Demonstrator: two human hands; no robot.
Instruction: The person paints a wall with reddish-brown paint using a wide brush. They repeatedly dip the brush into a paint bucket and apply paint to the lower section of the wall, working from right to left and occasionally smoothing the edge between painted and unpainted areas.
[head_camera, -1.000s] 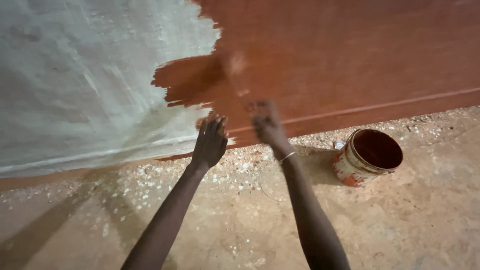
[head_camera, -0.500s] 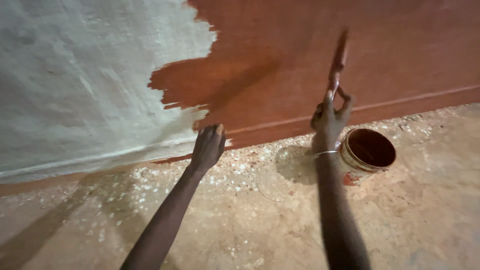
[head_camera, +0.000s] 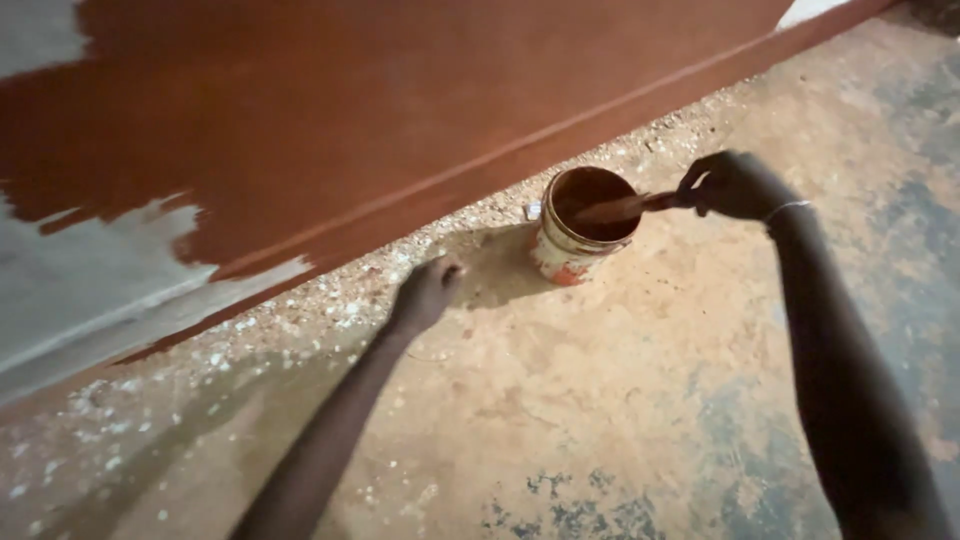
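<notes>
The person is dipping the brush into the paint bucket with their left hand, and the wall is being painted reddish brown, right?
Not quite. In the head view, the right hand holds the brush over the paint bucket. The left hand rests on the floor. The wall is indeed reddish brown.

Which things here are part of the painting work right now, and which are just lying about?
In use: brush, held by right hand over paint bucket; half-painted wall.
Lying about: white debris on the floor; left hand rests there.
</notes>
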